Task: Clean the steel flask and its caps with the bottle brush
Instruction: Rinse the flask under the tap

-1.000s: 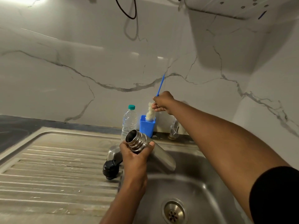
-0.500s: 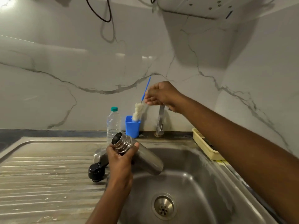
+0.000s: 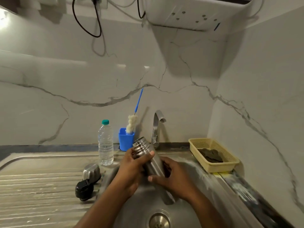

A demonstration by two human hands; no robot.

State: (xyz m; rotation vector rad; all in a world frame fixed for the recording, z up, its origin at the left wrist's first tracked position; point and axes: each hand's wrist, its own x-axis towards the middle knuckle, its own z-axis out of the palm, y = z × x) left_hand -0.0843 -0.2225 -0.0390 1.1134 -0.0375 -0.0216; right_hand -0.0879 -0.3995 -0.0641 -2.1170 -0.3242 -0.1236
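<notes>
- Your left hand [image 3: 131,170] grips steel flask [image 3: 153,163] at its neck.
- Your right hand [image 3: 172,180] clasps flask's body.
- Bottle brush [image 3: 131,123]: leaning in blue cup [image 3: 125,139].
- Steel cap [image 3: 91,170], black cap [image 3: 83,189]: on drainboard [image 3: 41,186].

Bottle brush [image 3: 131,123] is flanked by water bottle [image 3: 105,142] and tap [image 3: 156,127], fronted by steel flask [image 3: 142,147]; approach from above is unobstructed.
</notes>
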